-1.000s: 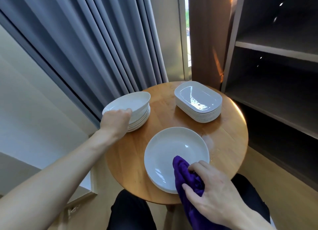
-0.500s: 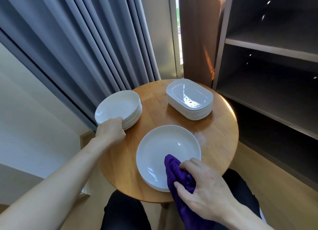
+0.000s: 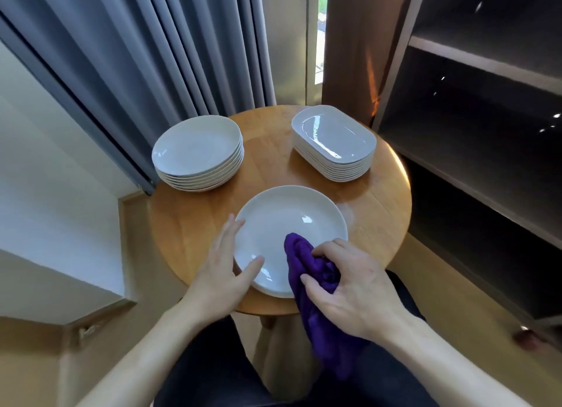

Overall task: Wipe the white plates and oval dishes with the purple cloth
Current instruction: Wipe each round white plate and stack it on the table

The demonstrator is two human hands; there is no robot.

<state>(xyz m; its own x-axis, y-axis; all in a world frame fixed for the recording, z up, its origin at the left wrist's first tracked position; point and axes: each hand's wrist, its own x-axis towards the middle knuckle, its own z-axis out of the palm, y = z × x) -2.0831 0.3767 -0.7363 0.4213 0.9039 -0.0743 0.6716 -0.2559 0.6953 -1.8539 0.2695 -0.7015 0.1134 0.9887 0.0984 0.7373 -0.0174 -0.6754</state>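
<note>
Right hand grips purple cloth inside the near plate; left hand rests flat against its rim.

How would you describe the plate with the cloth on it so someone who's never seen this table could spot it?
Find the round wooden table by the grey curtain. At its near edge, in front of the stack of round plates and the stack of oval dishes, lies a white plate. It alone has the purple cloth on it, gripped by the right hand.

Soft daylight, warped edges, perhaps blurry
</note>
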